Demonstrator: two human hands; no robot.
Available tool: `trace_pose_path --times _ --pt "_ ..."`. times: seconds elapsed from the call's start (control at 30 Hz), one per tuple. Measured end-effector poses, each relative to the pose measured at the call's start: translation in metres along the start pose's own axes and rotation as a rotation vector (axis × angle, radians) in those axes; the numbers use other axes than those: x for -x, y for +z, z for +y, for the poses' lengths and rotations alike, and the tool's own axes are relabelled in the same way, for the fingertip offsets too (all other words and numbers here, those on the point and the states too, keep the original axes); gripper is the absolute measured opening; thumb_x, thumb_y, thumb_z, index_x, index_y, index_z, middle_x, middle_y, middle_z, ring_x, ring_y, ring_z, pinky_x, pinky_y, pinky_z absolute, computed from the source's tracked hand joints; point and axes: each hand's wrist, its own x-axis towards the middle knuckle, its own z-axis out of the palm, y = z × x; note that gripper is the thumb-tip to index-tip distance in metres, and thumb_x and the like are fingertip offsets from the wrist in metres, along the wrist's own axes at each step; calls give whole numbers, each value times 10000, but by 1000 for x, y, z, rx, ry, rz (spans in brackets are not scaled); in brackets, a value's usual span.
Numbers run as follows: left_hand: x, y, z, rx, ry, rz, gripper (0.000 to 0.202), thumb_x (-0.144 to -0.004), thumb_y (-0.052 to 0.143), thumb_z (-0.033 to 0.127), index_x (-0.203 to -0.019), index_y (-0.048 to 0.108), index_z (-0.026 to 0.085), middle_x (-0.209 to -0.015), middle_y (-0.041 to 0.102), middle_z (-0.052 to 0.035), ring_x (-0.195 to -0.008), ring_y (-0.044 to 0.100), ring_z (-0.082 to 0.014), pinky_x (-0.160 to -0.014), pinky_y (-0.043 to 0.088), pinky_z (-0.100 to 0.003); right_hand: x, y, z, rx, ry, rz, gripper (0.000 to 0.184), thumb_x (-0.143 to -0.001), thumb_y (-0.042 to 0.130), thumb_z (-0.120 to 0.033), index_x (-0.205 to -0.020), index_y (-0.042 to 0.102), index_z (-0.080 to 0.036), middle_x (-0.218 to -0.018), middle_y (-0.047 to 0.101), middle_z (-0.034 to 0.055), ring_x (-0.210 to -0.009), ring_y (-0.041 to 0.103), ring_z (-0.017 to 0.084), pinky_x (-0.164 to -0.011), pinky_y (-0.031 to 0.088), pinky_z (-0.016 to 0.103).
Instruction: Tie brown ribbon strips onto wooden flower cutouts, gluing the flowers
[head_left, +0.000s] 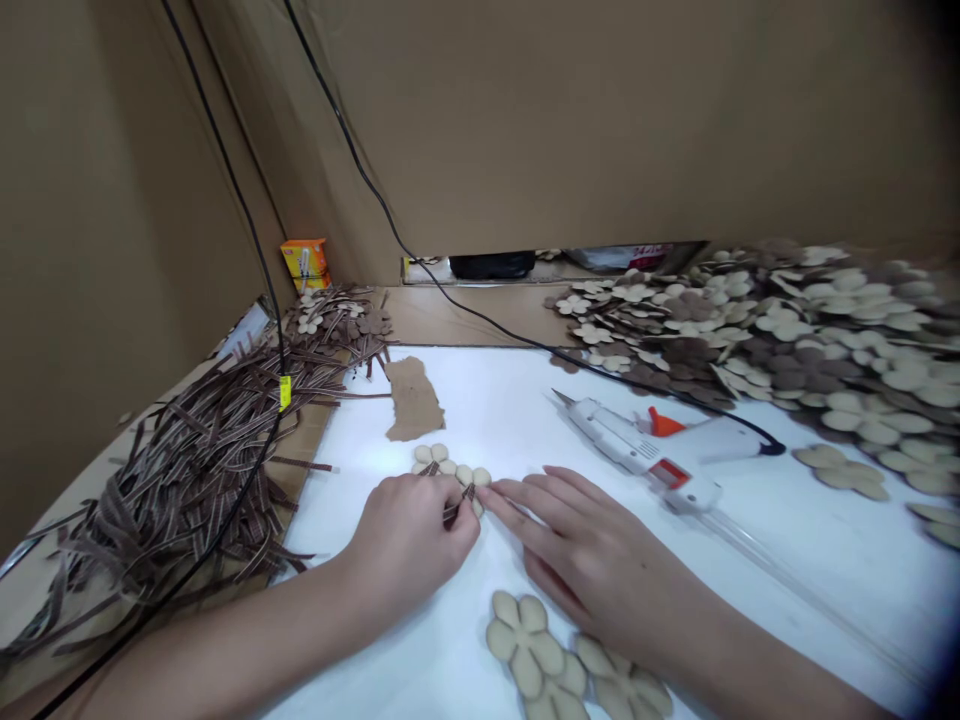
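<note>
Flower: small tan cardboard flower cutout [450, 468] with a dark striped strip [459, 500] on it, sitting on the white board [510, 410] between the hands
Hands: close together; left hand [405, 535] pinches the strip, right hand [592, 545] lies flat, fingertips at the flower
Nearby: hot glue gun [645, 450] just right, heap of brown strips [187, 500] left, big flower pile [787, 340] beyond
</note>
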Motion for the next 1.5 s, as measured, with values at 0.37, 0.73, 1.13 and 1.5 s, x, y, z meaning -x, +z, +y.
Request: trace_pose_path --times 0.37,0.73,1.13,1.5 --pt "0 0 -1 -26 11 -9 258 -803 405 270 -586 523 196 -556 583 3 -520 496 -136 -504 215 -252 -6 -2 3 1 11 -36 374 -834 400 -118 -1176 549 -136 -1009 634 92 -889 552 209 -808 455 405" --pt "1 -1 1 2 -4 -1 267 -790 411 260 -534 445 188 -496 485 23 -483 395 -116 -497 204 -244 -9 -2 0 84 -3 -112 372 -825 413 -106 -1175 535 -135 -1035 605 93 -844 538 212 -753 446 396" --pt "1 -2 2 24 -11 2 264 -783 409 255 -529 422 186 -490 449 25 -481 360 -112 -502 200 -245 -7 -3 0 88 -5 -106 378 -817 415 -110 -1173 537 -136 -1039 608 96 -836 534 216 -743 451 400" --pt "2 -2 1 56 -12 -2 270 -780 404 247 -517 398 185 -482 431 32 -477 355 -108 -496 205 -245 -8 -3 1 80 8 -130 380 -827 411 -119 -1188 529 -134 -1080 595 93 -851 526 220 -751 456 402"
